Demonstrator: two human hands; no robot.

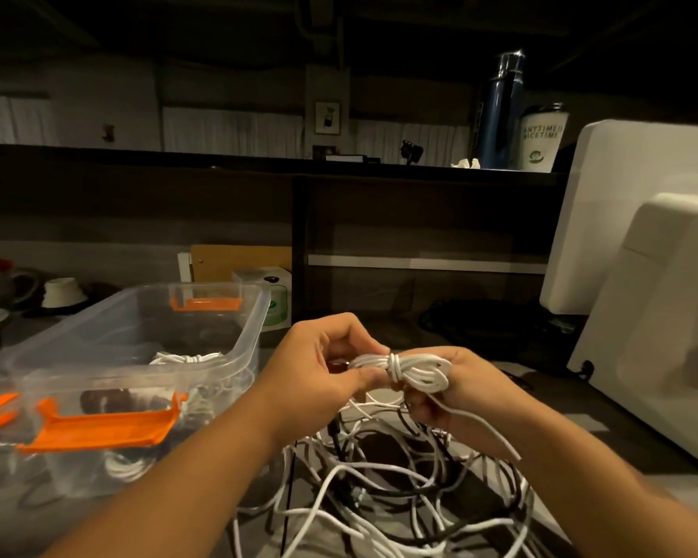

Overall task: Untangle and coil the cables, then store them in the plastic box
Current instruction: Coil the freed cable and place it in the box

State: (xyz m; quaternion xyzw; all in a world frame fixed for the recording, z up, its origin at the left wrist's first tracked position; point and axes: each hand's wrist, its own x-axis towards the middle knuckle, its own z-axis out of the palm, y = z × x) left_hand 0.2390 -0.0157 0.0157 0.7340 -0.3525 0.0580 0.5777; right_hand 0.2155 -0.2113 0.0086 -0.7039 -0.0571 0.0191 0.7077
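Clear plastic box (258, 316) with orange latches (101, 430) sits off to the left on the table (573, 428), open at the top. One coiled white cable (186, 359) is already lying in it, so part of the job looks done. Next biggest thing is the tangle of white and black cables (379, 497) heaped on the table right under the hands, so there's plenty left too. Both hands are up above that heap holding one small white bundle (416, 370). The left hand (323, 364) pinches its left end between thumb and curled fingers, and the right hand (460, 392) has its fingers curled round the right end. The bundle's long axis runs side to side, hand to hand, with a few turns of wrap (393, 366) cinched round it near the left hand. A loose tail (476, 426) trails from the right hand down and to the right, so I'd guess the wrap isn't finished off yet. The bit that matters: the box lies left of the bundle and the left hand is the nearer one. Once that tail's tucked, it's probably just a short carry leftward over the box's right-hand rim.
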